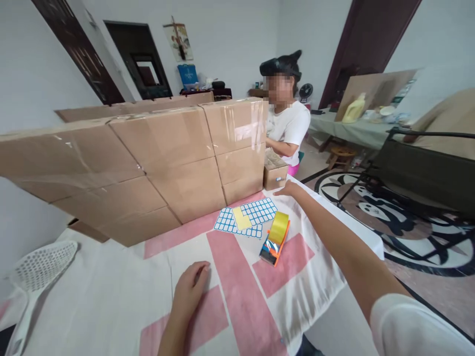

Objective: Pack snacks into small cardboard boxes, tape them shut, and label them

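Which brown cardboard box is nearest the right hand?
The low brown cardboard box at the right end of the tall brown cardboard stack; the right hand is by its base, stacked boxes sit farther left.

Cloth-covered table [111, 291], white with pink blocks. On it: wall of stacked cardboard boxes [178, 170] across far side; smaller carton [273, 177] just beside its right end; blue-edged label sheets [264, 210]; orange tape dispenser [279, 228] near sheets; white perforated skimmer [33, 292] at left.
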`<state>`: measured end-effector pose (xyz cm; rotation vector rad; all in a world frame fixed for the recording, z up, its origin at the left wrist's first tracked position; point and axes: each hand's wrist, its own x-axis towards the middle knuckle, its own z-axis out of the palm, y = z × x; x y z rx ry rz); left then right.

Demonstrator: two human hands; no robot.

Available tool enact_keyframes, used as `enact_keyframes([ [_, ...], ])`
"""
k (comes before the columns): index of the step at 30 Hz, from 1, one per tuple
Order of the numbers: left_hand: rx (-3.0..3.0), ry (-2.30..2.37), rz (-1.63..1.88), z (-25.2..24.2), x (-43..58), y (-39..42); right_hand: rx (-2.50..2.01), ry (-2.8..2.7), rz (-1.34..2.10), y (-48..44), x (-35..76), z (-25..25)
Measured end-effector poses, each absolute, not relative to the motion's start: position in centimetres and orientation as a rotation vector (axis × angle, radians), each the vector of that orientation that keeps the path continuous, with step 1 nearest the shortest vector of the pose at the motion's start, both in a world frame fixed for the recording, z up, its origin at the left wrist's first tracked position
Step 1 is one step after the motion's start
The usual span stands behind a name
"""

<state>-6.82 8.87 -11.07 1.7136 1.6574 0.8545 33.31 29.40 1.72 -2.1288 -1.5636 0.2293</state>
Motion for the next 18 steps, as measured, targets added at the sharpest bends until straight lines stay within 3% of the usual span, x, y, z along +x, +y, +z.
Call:
enact_keyframes([
  [6, 1.759, 1.631, 0.821, -9.9, -6.6, 8.5, -2.18, -1.928, 0.188, 24.0, 25.8, 5.4],
  [12, 1.651, 1.76, 1.022, -8.0, -7.5, 7.5, -1.273, -2.532, 0.469, 18.3, 10.3, 3.2],
  [18, 1.219, 2.031, 1.613, -6.1, -18.8, 7.8, -0.657, -2.504, 0.83, 21.9, -7.5, -0.1],
])
